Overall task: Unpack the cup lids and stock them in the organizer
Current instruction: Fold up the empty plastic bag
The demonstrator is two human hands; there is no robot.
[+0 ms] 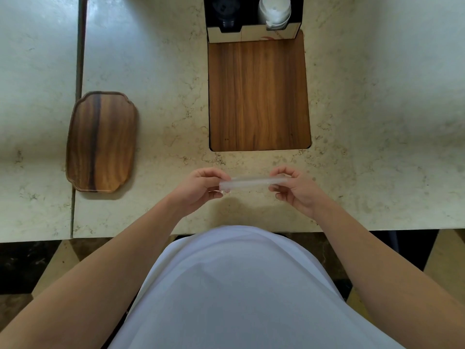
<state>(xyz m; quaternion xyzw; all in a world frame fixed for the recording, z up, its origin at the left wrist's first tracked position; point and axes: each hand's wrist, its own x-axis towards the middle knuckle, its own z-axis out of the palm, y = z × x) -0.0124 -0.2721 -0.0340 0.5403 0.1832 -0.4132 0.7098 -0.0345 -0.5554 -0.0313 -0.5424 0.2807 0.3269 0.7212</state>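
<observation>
I hold a clear plastic stack of cup lids (pixel 249 183) edge-on above the near part of the marble counter. My left hand (pixel 201 188) pinches its left end and my right hand (pixel 294 188) pinches its right end. The organizer (pixel 254 34), a black and white box with compartments, stands at the far edge of the counter. Its right compartment holds white lids (pixel 274 11); its left compartment holds something dark (pixel 224 11) that I cannot make out.
A rectangular wooden board (pixel 259 96) lies in front of the organizer. An oblong wooden tray (pixel 100 142) sits to the left, across a seam in the counter (pixel 75 197). The counter's front edge is close to my body.
</observation>
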